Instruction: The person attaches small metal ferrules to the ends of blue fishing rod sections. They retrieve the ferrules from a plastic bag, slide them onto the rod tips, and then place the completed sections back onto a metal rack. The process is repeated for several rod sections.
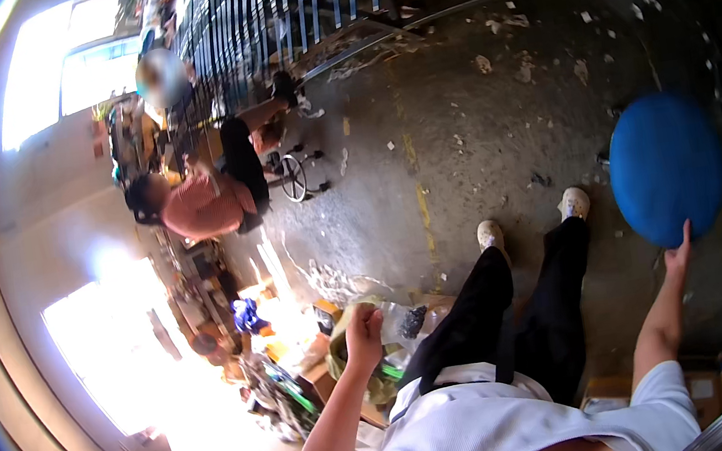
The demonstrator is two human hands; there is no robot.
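Note:
My right hand [679, 255] reaches out to the right and grips the near rim of a round blue stool [669, 168], one finger lying on top of its smooth seat. Small dark parts that look like casters peek out at the seat's left edge; the rest of the base is hidden below. My left hand [364, 340] is raised in front of me on the left, its fingers curled into a fist. Whether anything is inside that fist cannot be made out. Behind it lies a clear plastic bag [404, 319] with dark contents.
At the left, a person in a reddish top [203, 206] sits on a wheeled stool [293, 180] by a cluttered bench. Boxes and bags [327, 378] crowd my left side. Cardboard boxes [705, 385] stand at my right. Scraps litter the concrete floor [479, 144]; a metal rack [302, 3] lines the far side.

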